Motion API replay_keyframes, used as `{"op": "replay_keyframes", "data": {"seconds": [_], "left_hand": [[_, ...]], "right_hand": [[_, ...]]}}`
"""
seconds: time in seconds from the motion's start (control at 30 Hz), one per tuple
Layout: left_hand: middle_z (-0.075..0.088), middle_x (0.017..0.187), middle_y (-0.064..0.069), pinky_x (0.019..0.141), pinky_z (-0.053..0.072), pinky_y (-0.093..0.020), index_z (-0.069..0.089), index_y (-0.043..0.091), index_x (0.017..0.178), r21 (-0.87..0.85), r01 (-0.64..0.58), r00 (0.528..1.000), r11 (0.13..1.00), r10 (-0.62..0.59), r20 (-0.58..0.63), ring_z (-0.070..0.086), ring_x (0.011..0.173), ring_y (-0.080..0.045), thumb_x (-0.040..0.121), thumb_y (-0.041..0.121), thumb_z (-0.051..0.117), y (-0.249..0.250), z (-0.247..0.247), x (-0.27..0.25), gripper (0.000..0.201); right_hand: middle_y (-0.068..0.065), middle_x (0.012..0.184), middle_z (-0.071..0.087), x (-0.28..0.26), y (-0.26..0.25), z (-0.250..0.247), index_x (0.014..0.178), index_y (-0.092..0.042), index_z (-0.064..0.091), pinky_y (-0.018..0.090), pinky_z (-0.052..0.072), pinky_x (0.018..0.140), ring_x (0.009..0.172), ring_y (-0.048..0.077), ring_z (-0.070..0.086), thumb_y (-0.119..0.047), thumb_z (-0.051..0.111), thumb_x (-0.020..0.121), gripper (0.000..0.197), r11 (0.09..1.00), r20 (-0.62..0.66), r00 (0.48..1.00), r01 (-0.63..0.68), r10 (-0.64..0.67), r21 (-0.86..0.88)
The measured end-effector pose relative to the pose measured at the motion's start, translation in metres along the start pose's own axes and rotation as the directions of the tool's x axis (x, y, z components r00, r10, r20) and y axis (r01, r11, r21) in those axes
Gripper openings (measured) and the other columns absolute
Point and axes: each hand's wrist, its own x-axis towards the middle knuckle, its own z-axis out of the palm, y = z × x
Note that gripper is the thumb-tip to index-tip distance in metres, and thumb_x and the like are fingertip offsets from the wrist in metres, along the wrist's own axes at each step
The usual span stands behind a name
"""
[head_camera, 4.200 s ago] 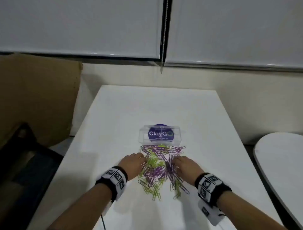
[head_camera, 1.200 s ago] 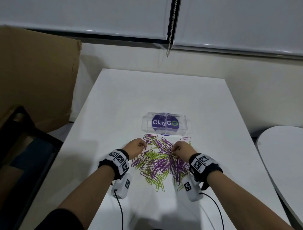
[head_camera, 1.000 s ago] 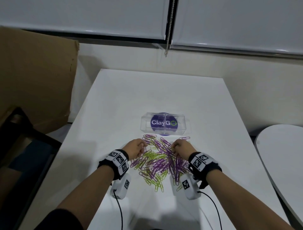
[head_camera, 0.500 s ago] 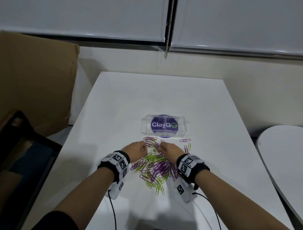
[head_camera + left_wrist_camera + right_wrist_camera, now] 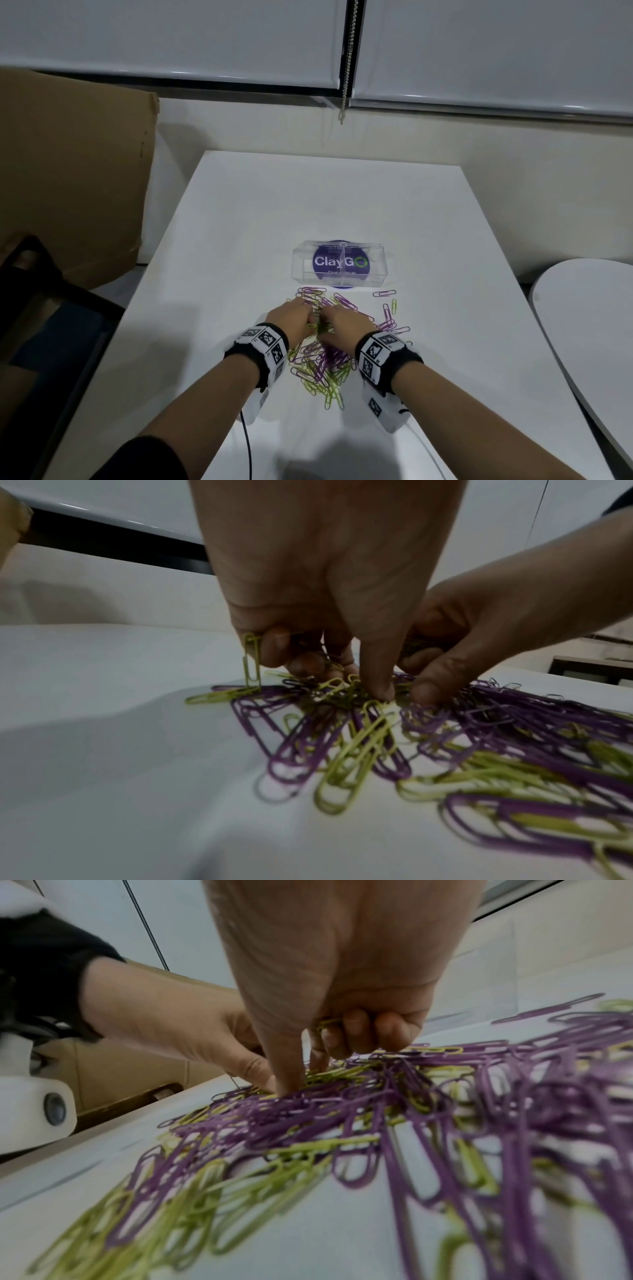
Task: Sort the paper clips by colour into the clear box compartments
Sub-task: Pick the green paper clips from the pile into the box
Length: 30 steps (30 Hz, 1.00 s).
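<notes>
A mixed pile of purple and green paper clips point(image 5: 322, 359) lies on the white table point(image 5: 308, 205), just in front of the clear two-compartment box point(image 5: 301, 267). I see no clips inside the box. Both hands meet over the far part of the pile. My left hand point(image 5: 310, 317) holds green clips in its curled fingers. One green clip point(image 5: 251, 660) hangs from them, and the thumb point(image 5: 380, 691) presses on the pile. My right hand point(image 5: 325, 313) also has curled fingers round a green clip point(image 5: 328, 1023), with one fingertip point(image 5: 291, 1085) on the pile.
A few stray clips point(image 5: 385, 293) lie right of the pile. A purple round sticker shows under the box. Brown cardboard point(image 5: 68, 171) and a dark chair point(image 5: 41, 308) stand left of the table, a round white table point(image 5: 589, 325) to the right.
My right hand has moved left across the pile until it meets the left hand. The left hand has stayed at the pile's far left side.
</notes>
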Motion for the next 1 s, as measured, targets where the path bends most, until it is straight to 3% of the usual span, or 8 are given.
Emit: {"op": "replay_keyframes", "data": {"seconds": [0.2, 0.33, 0.5, 0.7, 0.77, 0.83, 0.9, 1.0], "left_hand": [[0.064, 0.114, -0.006, 0.086, 0.045, -0.033, 0.061, 0.013, 0.104, -0.078, -0.045, 0.999, 0.996, 0.045, -0.002, 0.059, 0.105, -0.024, 0.089, 0.025, 0.056, -0.003, -0.004, -0.002, 0.019], [0.063, 0.118, -0.004, 0.089, 0.045, -0.031, 0.06, 0.016, 0.115, -0.225, -0.06, 0.998, 0.972, 0.062, -0.002, 0.059, 0.107, -0.022, 0.091, 0.025, 0.055, -0.006, -0.009, -0.002, 0.026], [0.061, 0.106, -0.007, 0.085, 0.045, -0.031, 0.064, 0.013, 0.106, -0.369, -0.048, 0.999, 0.928, 0.051, -0.003, 0.059, 0.099, -0.026, 0.096, 0.017, 0.046, -0.018, -0.015, -0.003, 0.021], [0.055, 0.09, -0.004, 0.067, 0.036, -0.027, 0.049, 0.02, 0.092, -0.472, 0.054, 0.998, 0.88, -0.062, -0.001, 0.047, 0.076, -0.018, 0.099, 0.016, 0.033, -0.03, -0.01, -0.008, 0.019], [0.054, 0.088, -0.003, 0.071, 0.036, -0.028, 0.048, 0.017, 0.092, -0.453, 0.066, 0.997, 0.889, -0.076, -0.004, 0.047, 0.077, -0.019, 0.099, 0.026, 0.036, -0.029, -0.01, -0.009, 0.017], [0.05, 0.079, -0.001, 0.072, 0.035, -0.028, 0.047, 0.014, 0.086, -0.439, 0.078, 0.996, 0.895, -0.086, 0.001, 0.045, 0.075, -0.02, 0.098, 0.036, 0.036, -0.029, -0.009, -0.009, 0.027], [0.047, 0.073, 0.0, 0.071, 0.034, -0.028, 0.045, 0.015, 0.075, -0.431, 0.079, 0.996, 0.899, -0.086, 0.004, 0.045, 0.074, -0.021, 0.1, 0.037, 0.032, -0.029, -0.01, -0.009, 0.035], [0.057, 0.084, -0.003, 0.075, 0.037, -0.028, 0.049, 0.016, 0.077, -0.37, 0.084, 0.996, 0.925, -0.081, 0.025, 0.053, 0.082, -0.025, 0.1, 0.031, 0.033, -0.031, -0.01, -0.01, 0.032]], "right_hand": [[0.013, 0.121, 0.054, 0.003, 0.0, 0.001, 0.123, -0.01, 0.05, 0.036, 0.044, 0.086, 0.113, 0.03, 0.053, -0.024, 0.05, 0.092, 0.034, 0.998, 0.0, 0.999, 0.043, -0.043, -0.051], [0.014, 0.12, 0.051, 0.0, 0.006, -0.004, 0.123, -0.011, 0.051, 0.036, 0.045, 0.084, 0.109, 0.03, 0.055, -0.02, 0.045, 0.095, 0.031, 0.999, -0.031, 0.999, 0.028, -0.027, 0.034], [0.006, 0.094, 0.06, -0.005, 0.02, -0.012, 0.09, -0.015, 0.055, 0.031, 0.044, 0.078, 0.086, 0.022, 0.056, -0.013, 0.048, 0.093, 0.008, 0.957, -0.119, 0.993, 0.021, 0.014, 0.29], [-0.002, 0.06, 0.05, -0.008, 0.037, -0.014, 0.068, -0.016, 0.05, 0.024, 0.034, 0.059, 0.057, 0.013, 0.043, -0.008, 0.046, 0.093, 0.027, 0.696, -0.137, 0.97, -0.045, 0.203, 0.717], [-0.002, 0.059, 0.042, -0.01, 0.037, -0.016, 0.063, -0.017, 0.044, 0.022, 0.028, 0.055, 0.055, 0.012, 0.035, -0.011, 0.041, 0.096, 0.034, 0.564, -0.109, 0.958, -0.063, 0.266, 0.823], [-0.005, 0.067, 0.045, -0.013, 0.034, -0.017, 0.071, -0.019, 0.049, 0.021, 0.035, 0.063, 0.061, 0.01, 0.04, -0.027, 0.041, 0.098, 0.029, 0.494, -0.044, 0.956, -0.111, 0.291, 0.862], [-0.003, 0.068, 0.045, -0.014, 0.034, -0.016, 0.074, -0.019, 0.052, 0.027, 0.036, 0.069, 0.064, 0.012, 0.043, -0.038, 0.045, 0.095, 0.029, 0.596, -0.043, 0.959, -0.138, 0.279, 0.791], [-0.001, 0.058, 0.03, -0.012, 0.04, -0.011, 0.057, -0.018, 0.031, 0.029, 0.021, 0.055, 0.054, 0.013, 0.029, -0.026, 0.052, 0.093, 0.042, 0.727, -0.081, 0.969, -0.12, 0.234, 0.676]]}}
